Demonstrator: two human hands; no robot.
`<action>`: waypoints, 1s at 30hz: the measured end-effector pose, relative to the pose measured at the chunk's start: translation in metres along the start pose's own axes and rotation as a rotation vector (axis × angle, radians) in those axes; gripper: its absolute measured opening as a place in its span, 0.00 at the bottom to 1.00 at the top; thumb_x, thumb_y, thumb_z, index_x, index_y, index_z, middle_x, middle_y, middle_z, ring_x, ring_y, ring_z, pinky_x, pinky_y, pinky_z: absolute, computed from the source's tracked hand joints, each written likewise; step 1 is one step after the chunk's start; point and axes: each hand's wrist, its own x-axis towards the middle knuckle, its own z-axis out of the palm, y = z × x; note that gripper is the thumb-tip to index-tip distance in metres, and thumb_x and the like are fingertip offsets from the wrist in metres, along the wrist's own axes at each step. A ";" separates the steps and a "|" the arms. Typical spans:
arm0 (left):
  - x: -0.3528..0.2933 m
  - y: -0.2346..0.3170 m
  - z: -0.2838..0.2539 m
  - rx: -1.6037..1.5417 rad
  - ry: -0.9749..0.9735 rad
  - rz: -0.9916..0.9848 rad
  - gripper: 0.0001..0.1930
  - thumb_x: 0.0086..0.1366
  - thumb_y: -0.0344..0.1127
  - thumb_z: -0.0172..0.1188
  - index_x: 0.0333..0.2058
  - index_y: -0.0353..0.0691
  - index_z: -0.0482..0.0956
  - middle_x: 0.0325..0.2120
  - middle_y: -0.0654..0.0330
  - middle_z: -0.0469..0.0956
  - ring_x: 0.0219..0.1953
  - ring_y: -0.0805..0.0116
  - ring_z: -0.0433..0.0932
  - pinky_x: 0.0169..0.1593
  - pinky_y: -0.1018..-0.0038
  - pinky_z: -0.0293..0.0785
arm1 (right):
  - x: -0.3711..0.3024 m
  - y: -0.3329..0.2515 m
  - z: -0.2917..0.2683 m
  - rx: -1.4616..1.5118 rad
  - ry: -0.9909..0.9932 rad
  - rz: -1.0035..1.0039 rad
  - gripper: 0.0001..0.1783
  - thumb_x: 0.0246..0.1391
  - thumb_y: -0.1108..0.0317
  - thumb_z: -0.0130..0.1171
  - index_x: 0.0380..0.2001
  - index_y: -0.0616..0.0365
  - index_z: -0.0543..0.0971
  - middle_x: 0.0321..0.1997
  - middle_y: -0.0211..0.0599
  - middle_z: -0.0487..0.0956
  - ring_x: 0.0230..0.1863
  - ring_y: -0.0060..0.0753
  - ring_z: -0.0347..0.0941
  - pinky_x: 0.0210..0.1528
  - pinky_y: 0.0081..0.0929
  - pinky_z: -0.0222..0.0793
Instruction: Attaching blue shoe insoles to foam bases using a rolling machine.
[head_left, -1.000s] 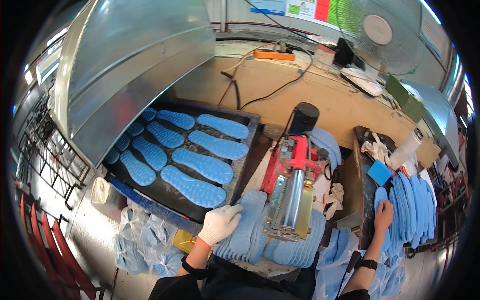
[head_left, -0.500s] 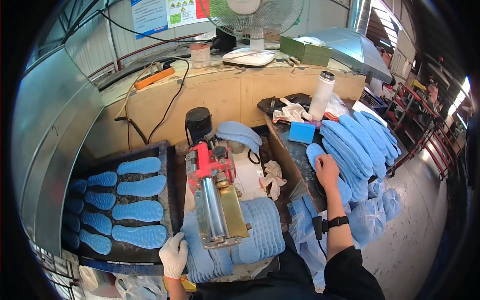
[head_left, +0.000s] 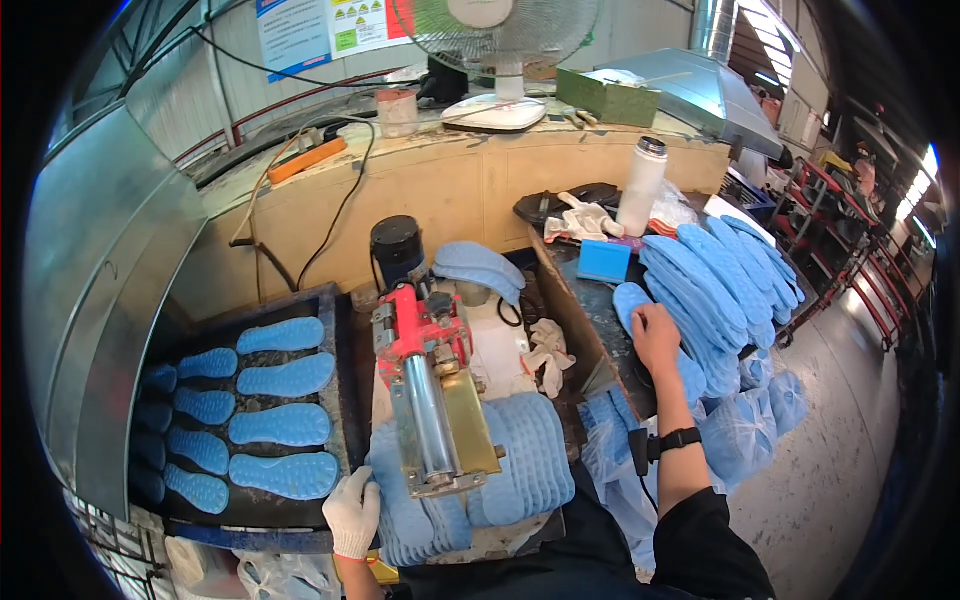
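Note:
My left hand [head_left: 352,512], in a white knit glove, rests between the black tray and the near row of blue insoles [head_left: 405,520]. Its fingers are slightly apart, and I see nothing held in them. On the right-hand bench my bare right hand [head_left: 656,340] is closed over the middle of a blue insole [head_left: 629,303], whose ends show past the hand. Fanned piles of blue insoles [head_left: 705,300] lie just right of it. Between my hands stands a roller machine [head_left: 432,400] with a red head and a steel roller, more insoles packed upright under its front.
Blue insoles lie in rows in the black tray [head_left: 345,425] at left, beside a sheet-metal hood [head_left: 105,300]. A blue box [head_left: 604,262], white bottle [head_left: 642,188] and gloves [head_left: 582,218] stand on the right bench. A fan [head_left: 495,112] tops the back ledge. Bagged insoles [head_left: 735,440] sit below right.
The view has shifted slightly. Both hands keep nearly the same places, the right one still on the insole and the left one beside the tray.

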 end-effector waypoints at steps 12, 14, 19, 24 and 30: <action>-0.012 -0.022 0.005 0.023 -0.036 0.093 0.08 0.58 0.32 0.60 0.23 0.36 0.80 0.21 0.51 0.75 0.25 0.50 0.75 0.30 0.61 0.70 | 0.000 -0.009 -0.005 -0.010 -0.002 0.013 0.05 0.52 0.66 0.60 0.27 0.54 0.76 0.29 0.39 0.73 0.36 0.47 0.73 0.37 0.44 0.68; -0.011 -0.023 0.009 0.052 0.012 0.082 0.08 0.59 0.33 0.59 0.23 0.36 0.79 0.21 0.51 0.74 0.25 0.50 0.74 0.30 0.60 0.69 | 0.001 -0.007 -0.004 0.005 0.006 0.001 0.05 0.52 0.66 0.60 0.27 0.54 0.76 0.29 0.39 0.73 0.36 0.47 0.73 0.37 0.44 0.68; -0.010 -0.015 0.006 0.035 -0.021 0.084 0.03 0.56 0.29 0.59 0.26 0.37 0.80 0.24 0.51 0.76 0.27 0.50 0.76 0.31 0.61 0.71 | 0.001 -0.009 0.000 -0.003 0.001 0.003 0.05 0.52 0.66 0.60 0.27 0.53 0.77 0.30 0.39 0.73 0.36 0.47 0.74 0.38 0.44 0.69; -0.010 -0.016 0.004 0.057 -0.032 0.086 0.04 0.53 0.26 0.60 0.29 0.38 0.81 0.25 0.51 0.77 0.28 0.50 0.77 0.32 0.62 0.73 | 0.001 -0.012 -0.004 -0.011 -0.002 0.027 0.05 0.53 0.65 0.59 0.27 0.53 0.77 0.30 0.39 0.74 0.37 0.47 0.74 0.38 0.44 0.69; -0.012 -0.002 -0.014 0.102 -0.199 0.043 0.10 0.64 0.37 0.58 0.36 0.38 0.82 0.33 0.51 0.80 0.35 0.49 0.79 0.41 0.62 0.74 | 0.001 -0.011 0.001 0.021 0.010 0.011 0.05 0.52 0.65 0.59 0.28 0.53 0.77 0.31 0.39 0.74 0.38 0.48 0.74 0.39 0.44 0.69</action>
